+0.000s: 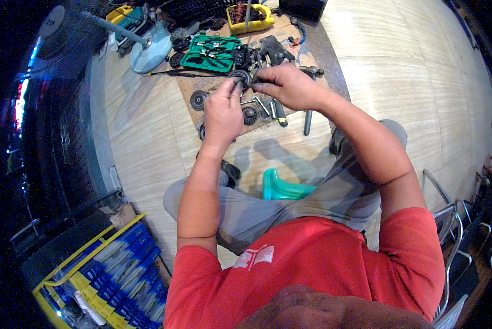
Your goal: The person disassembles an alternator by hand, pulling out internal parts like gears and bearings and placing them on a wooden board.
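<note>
My left hand [224, 111] pinches a dark, round, gear-like metal part [239, 75] by its edge, above a cardboard sheet. Close beside it, my right hand [287, 88] has its thumb and fingers pressed together at the part's right side. Whatever those fingertips grip is too small and dark to name. Below the hands lie a toothed dark disc [250, 115], a ringed dark wheel [199, 100], bent metal hex keys [263, 107] and a yellow-and-black handled tool [281, 115].
An open green case of pliers [212, 53] lies beyond my hands, with a yellow container [251, 22] behind it. A fan's pale round base [150, 54] stands left. Under my legs is a green stool [283, 187]; a dark bar [308, 122] lies right.
</note>
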The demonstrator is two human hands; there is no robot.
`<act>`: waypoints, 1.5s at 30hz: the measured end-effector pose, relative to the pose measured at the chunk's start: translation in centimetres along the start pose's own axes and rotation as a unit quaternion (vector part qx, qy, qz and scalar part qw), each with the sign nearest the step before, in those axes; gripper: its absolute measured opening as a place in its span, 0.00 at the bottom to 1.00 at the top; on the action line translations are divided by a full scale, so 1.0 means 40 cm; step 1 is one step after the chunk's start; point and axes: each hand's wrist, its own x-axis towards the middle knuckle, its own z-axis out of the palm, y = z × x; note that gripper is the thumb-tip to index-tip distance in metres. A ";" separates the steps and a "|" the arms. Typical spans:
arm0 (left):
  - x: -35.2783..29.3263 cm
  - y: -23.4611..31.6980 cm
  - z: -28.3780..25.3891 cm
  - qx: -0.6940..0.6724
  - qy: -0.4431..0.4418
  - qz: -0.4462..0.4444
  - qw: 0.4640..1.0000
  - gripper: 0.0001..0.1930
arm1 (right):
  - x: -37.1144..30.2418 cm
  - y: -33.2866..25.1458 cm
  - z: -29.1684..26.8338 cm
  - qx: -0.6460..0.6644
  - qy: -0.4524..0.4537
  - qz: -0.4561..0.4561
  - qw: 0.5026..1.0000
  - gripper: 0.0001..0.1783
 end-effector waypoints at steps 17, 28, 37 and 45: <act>0.000 0.041 -0.010 0.252 -0.156 0.128 0.946 0.06 | -0.007 -0.024 -0.047 -0.125 0.001 -0.033 0.992 0.10; 0.000 0.021 -0.001 0.025 0.038 0.037 0.998 0.05 | -0.006 -0.020 0.009 0.098 0.046 0.006 0.994 0.12; 0.018 0.012 0.018 0.124 0.018 0.027 0.992 0.05 | -0.005 0.025 0.050 0.129 0.106 0.097 0.981 0.13; -0.016 0.042 0.036 0.118 -0.024 0.041 0.992 0.06 | -0.015 0.010 0.018 0.139 0.103 0.121 0.977 0.15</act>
